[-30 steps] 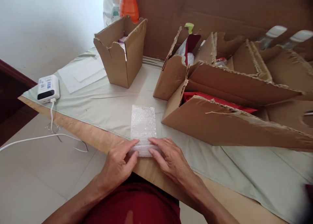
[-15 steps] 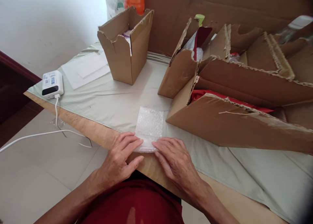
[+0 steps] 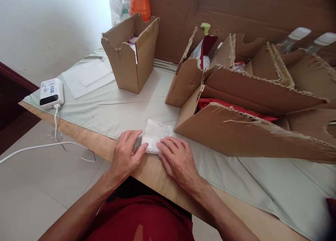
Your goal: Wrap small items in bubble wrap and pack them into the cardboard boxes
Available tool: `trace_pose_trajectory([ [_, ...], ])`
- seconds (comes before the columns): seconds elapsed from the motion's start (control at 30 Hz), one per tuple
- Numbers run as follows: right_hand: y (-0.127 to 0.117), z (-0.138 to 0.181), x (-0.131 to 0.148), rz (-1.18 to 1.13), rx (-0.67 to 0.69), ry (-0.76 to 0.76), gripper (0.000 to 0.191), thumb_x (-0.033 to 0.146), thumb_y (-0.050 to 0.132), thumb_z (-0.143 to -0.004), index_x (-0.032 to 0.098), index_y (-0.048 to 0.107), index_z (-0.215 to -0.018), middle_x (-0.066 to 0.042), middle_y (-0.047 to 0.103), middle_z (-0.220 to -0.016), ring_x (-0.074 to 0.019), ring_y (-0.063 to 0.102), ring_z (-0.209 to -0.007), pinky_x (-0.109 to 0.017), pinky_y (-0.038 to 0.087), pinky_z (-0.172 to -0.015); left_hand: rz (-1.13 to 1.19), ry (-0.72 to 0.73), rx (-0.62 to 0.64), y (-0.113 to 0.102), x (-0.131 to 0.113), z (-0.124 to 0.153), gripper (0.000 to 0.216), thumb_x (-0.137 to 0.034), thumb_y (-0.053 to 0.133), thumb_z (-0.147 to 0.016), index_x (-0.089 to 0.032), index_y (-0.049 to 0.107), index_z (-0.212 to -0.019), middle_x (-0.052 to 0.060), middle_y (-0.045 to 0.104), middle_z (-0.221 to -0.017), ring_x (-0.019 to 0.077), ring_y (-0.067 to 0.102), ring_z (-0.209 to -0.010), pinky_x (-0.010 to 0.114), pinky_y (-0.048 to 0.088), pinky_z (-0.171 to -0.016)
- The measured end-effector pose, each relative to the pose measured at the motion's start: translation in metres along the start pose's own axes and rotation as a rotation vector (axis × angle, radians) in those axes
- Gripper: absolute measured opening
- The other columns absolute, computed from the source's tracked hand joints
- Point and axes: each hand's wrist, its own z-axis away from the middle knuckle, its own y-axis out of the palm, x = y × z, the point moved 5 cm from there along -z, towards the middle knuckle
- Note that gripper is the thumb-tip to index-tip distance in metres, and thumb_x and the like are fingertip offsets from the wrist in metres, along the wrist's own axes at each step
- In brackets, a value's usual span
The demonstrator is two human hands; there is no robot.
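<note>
A small sheet of clear bubble wrap (image 3: 159, 128) lies at the table's front edge, its near part folded over into a thick flat roll. My right hand (image 3: 177, 158) is closed over the right part of this fold, fingertips on top and thumb on the near side. At the left end is my left hand (image 3: 127, 151), open, with thumb and fingers apart and the thumb tip by the fold's near corner. Whether anything is wrapped inside the fold I cannot tell.
A divided cardboard box (image 3: 210, 132) with red packets stands to the right. Behind is a smaller cardboard box (image 3: 126, 71). White sheets (image 3: 86, 76) and a white power bank (image 3: 51, 93) with a cable lie left. An orange bottle (image 3: 140, 4) stands at the back.
The near part of the bubble wrap has been turned further away from me, so less flat sheet shows. Both hands have moved forward, and my left fingers have come off its top.
</note>
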Motion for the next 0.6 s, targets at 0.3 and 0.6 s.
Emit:
trace_pose_trajectory([
  [0.3,-0.017,0.010,0.008,-0.563,-0.053,0.328,0.020,0.021,0.057,-0.099,0.024,0.070,-0.113,-0.003,0.077,-0.104,-0.0202,0.069,-0.098,-0.036,0.053,-0.090,0.898,-0.579,0.245,0.011,-0.011,0.050,0.044,-0.034,0.070,-0.087,-0.019,0.064,-0.128,0.012,0.075,-0.123,0.0259,0.073,-0.113,0.040,0.060,-0.099],
  [0.6,-0.034,0.052,-0.002,-0.620,0.053,0.480,0.076,0.039,0.073,-0.088,0.026,0.040,-0.155,-0.011,0.054,-0.153,-0.0271,0.060,-0.129,-0.044,0.050,-0.107,0.424,-0.177,0.315,0.011,-0.038,0.042,0.048,-0.015,0.060,-0.089,-0.025,0.060,-0.136,0.006,0.075,-0.127,0.0236,0.073,-0.116,0.034,0.060,-0.099],
])
